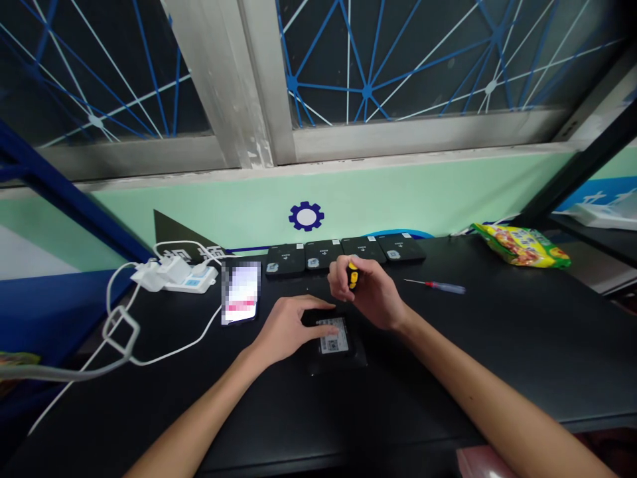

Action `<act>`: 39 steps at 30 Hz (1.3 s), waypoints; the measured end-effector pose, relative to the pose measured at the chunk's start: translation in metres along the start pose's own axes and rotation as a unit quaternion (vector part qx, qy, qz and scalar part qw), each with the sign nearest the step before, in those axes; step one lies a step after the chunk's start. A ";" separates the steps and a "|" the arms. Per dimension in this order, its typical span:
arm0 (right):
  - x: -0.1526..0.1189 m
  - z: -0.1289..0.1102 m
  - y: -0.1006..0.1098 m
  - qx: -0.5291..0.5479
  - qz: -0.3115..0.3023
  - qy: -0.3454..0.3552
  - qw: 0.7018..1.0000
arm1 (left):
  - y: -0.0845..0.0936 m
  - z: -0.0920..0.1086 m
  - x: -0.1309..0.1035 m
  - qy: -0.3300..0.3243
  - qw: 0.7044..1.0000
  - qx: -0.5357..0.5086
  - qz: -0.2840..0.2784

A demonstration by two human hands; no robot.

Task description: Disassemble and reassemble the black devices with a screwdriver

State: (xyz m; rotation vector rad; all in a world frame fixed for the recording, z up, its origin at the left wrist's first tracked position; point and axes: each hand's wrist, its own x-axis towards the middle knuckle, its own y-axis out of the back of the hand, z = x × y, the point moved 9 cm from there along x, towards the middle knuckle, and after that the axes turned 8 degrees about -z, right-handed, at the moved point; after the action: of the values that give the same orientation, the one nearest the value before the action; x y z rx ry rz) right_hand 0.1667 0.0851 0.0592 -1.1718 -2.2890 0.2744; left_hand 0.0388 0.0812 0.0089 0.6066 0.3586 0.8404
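A black device with a white printed label lies on the dark table in front of me. My left hand rests on it, the thumb across the label and the fingers along its far edge. Above and to the right of the device, my right hand is closed around a yellow and black handle. The lower end of that tool is too dark to make out. Behind my hands, several flat black boxes with small stickers stand in a row by the wall.
A phone with a lit screen lies left of my hands, beside a white power strip with cables. On the right are a screwdriver and a yellow-green snack bag. A window runs above the green wall.
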 end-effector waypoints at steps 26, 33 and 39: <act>-0.001 0.004 0.001 0.031 -0.002 -0.007 0.999 | 0.001 0.002 -0.002 -0.015 0.999 0.034 0.023; -0.002 -0.008 -0.001 0.084 0.003 0.011 0.996 | 0.001 0.016 -0.005 -0.074 0.995 0.056 0.035; -0.003 -0.009 -0.003 0.152 0.015 0.014 0.988 | 0.004 0.015 -0.007 -0.096 0.992 0.034 0.073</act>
State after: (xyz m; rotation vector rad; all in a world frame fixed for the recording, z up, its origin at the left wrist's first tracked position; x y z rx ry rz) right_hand 0.1713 0.0802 0.0661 -1.0448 -2.1143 0.5918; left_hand 0.0400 0.0727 0.0237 0.7772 0.1700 0.9037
